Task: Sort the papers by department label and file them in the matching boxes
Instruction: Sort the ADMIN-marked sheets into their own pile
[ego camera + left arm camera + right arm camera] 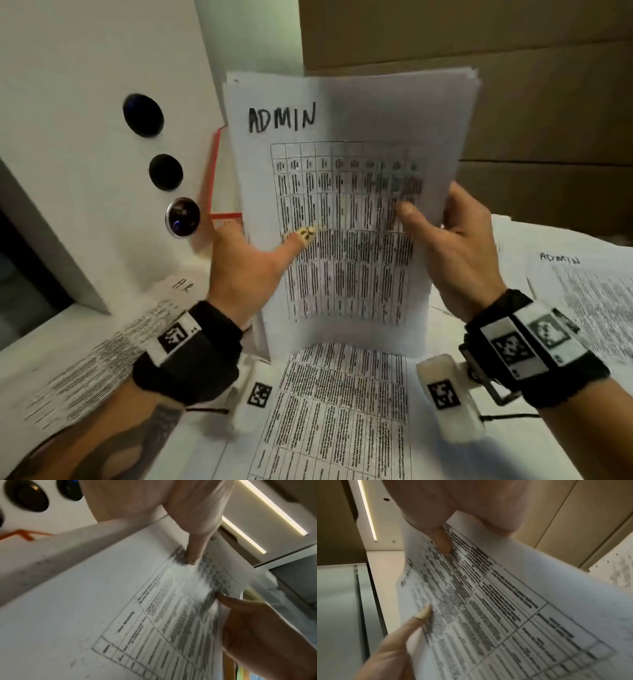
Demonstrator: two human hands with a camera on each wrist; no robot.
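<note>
At the centre of the head view, a stack of papers (346, 192) stands upright on its bottom edge on the table, its front sheet headed "ADMIN" in thick black marker above a printed grid of text. The person's left hand (246, 270) grasps the stack from nine o'clock, thumb lying across the front sheet and fingers out of sight behind it. The right hand (455, 246) grasps the edge at three o'clock, thumb on the front and fingers wrapped round the back. Both wrist views confirm a thumb pressed on the printed face.

The stack bows gently, curving between the two hands, and its top edges at twelve o'clock are fanned and uneven. Paper like this looks light and floppy, and loose sheets would likely slide apart if gripped on one side only. Holding both long edges about halfway up, as now, seems the soundest hold. Tapping the bottom edge on the table would probably square the sheets.

More papers lie flat on the table (191, 274): a sheet marked "HR" (113, 346) at eight o'clock, a printed table sheet (342, 411) at six o'clock, and another "ADMIN" sheet (589, 308) at four o'clock. A white panel (78, 144) with dark round holes stands at ten o'clock, and brown cardboard (531, 85) fills the view at one o'clock. No labelled box can be made out.
</note>
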